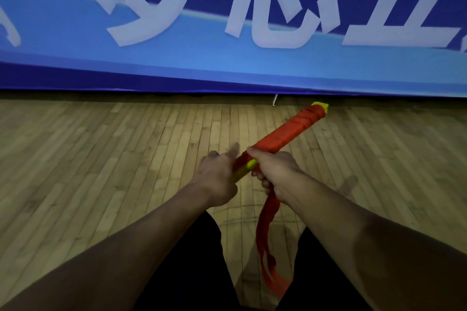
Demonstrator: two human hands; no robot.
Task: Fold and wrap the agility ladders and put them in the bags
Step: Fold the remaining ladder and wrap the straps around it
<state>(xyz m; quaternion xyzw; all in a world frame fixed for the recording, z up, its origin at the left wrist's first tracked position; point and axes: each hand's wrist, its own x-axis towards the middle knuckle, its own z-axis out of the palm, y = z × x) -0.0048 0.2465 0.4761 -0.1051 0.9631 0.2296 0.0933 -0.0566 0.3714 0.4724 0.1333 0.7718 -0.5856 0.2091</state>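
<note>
A folded agility ladder (285,132), a bundle of yellow rungs wound in red strap, points up and to the right over the floor. Its yellow far end shows near the banner's lower edge. My left hand (217,179) grips the near yellow end, with the index finger sticking out. Just right of it, my right hand (274,171) holds the bundle and the red strap where the winding stops. The loose red strap tail (265,242) hangs from my right hand down between my legs.
The floor is pale wooden boards (101,159). A large blue banner (227,65) with white characters stands along the far side. My legs in dark shorts (192,272) fill the bottom middle. No bag is in view.
</note>
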